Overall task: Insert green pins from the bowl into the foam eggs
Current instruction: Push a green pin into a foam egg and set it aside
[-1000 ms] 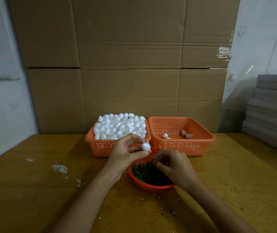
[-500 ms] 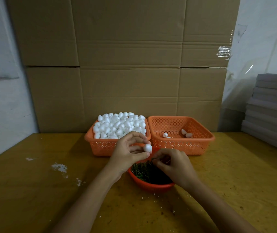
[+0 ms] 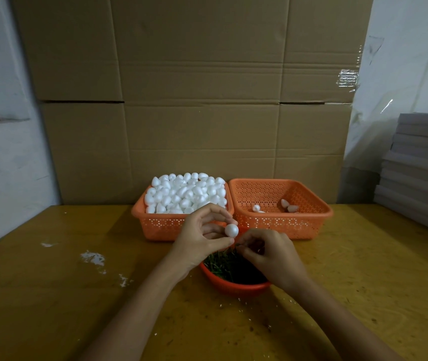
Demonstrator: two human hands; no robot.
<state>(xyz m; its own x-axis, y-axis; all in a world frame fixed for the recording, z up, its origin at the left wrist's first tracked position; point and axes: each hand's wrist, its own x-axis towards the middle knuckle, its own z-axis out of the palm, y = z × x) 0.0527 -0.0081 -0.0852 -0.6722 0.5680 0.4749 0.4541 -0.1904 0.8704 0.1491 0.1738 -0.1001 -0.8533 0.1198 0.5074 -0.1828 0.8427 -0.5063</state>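
Above the bowl of green pins, left hand pinches foam egg, brought closer to right hand, its fingers pinched together, pin unseen; insertion likely next.

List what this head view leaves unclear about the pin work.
Head view only:
- Whether the right hand pinches a pin: its curled fingers hide it, too small.
- Far side of the bowl: behind the left hand and right hand.
- Pins in the eggs in the right basket: too small.
- Grey stack: cut off by the right edge.
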